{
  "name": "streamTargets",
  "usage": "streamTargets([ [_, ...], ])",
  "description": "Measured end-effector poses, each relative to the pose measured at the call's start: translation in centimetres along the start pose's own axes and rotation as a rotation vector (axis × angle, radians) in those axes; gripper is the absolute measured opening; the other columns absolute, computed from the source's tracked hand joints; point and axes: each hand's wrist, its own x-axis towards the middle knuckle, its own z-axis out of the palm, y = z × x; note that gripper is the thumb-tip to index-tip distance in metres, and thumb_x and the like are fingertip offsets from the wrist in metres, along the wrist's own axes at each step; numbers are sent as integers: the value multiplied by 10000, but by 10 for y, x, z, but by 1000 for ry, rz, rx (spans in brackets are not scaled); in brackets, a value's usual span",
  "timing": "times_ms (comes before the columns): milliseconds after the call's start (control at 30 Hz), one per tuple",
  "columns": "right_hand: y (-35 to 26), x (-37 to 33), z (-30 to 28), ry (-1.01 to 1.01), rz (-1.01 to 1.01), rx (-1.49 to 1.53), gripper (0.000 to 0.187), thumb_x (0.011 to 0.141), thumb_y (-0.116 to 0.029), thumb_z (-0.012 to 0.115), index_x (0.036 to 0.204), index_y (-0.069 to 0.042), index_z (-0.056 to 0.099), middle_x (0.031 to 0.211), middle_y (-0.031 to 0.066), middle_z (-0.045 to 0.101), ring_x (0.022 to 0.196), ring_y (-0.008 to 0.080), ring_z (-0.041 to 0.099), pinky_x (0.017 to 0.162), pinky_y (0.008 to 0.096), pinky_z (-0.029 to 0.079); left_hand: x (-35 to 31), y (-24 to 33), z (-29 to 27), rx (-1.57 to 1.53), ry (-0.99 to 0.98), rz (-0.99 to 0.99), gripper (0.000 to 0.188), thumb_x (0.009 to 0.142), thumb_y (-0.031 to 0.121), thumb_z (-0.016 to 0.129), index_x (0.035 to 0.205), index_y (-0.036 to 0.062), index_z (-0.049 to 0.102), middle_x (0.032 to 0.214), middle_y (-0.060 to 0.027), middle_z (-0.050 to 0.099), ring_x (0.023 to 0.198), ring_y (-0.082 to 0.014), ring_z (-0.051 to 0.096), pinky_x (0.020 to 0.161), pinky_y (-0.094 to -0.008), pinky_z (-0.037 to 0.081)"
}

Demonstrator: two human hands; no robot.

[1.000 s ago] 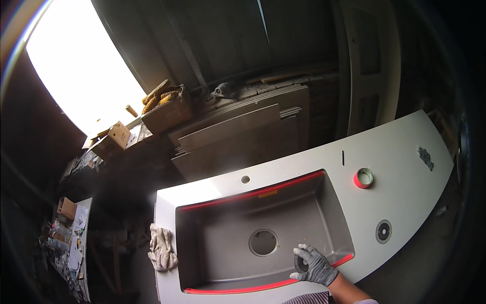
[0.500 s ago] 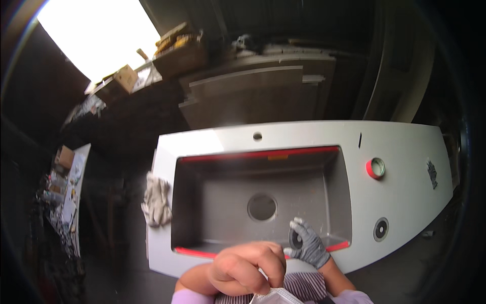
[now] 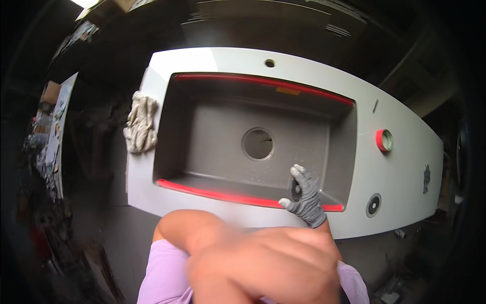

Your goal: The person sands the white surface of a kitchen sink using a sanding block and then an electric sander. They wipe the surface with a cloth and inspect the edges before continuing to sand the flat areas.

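Observation:
My right hand [image 3: 307, 202], in a grey knit glove with pale fingertips, is over the near right part of a grey sink [image 3: 212, 137]. Between its thumb and fingers is a dark round disc [image 3: 295, 190], partly hidden by the glove. The sink is set in a white countertop [image 3: 405, 167], with red tape [image 3: 228, 195] along its near and far edges. My bare left hand [image 3: 273, 258] is raised very near the view, blurred, covering the lower middle. Its fingers are smeared, and whatever they touch is hidden.
A pale work glove [image 3: 140, 124] lies over the countertop's left edge. On the right side are a red tape roll [image 3: 385, 140], a thin dark stick [image 3: 375, 106], a grey-black disc [image 3: 373, 205] and a dark crumpled scrap [image 3: 427, 179]. A cluttered table [image 3: 62, 126] stands far left.
The view has tipped downward, so the sink sits higher in it. My left hand, earlier pinching a white mask edge, now spreads larger across the lower middle. The gloved hand still has the disc.

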Motion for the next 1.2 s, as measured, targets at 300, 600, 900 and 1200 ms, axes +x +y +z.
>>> streamTargets([
  [300, -7, -7, 0, -7, 19, 20, 943, 656, -468, 884, 1406, -43, 503, 1424, 226, 485, 1330, 391, 479, 1109, 446, 422, -27, -48, -28, -400, -259, -71, 314, 995, 258, 634, 1110, -25, 565, 1148, -198, 579, 978, -352, 607, 897, -517, 495],
  [600, -11, -5, 4, -50, 37, -35, 917, 667, -478, 876, 1384, -35, 516, 1412, 234, 486, 1307, 394, 493, 1105, 462, 426, -41, -6, -57, -397, -363, -725, 197, 998, 162, 620, 1095, -8, 594, 1075, -148, 607, 958, -264, 602, 863, -404, 477],
  [900, -10, 1, 4, -59, 51, 23, 922, 677, -507, 862, 1403, -57, 512, 1435, 225, 471, 1342, 389, 468, 1114, 459, 422, -25, -16, -54, -523, -330, -691, 149, 1009, 65, 581, 1134, -14, 593, 1092, -131, 580, 962, -213, 562, 876, -336, 460],
  [1200, -3, -1, 12, -40, -17, 28, 951, 658, -463, 887, 1414, -41, 493, 1425, 229, 480, 1321, 395, 486, 1105, 448, 425, -20, -45, -35, -513, -362, -293, 149, 920, 134, 721, 1018, 22, 715, 1000, -132, 656, 886, -273, 626, 891, -479, 473],
])
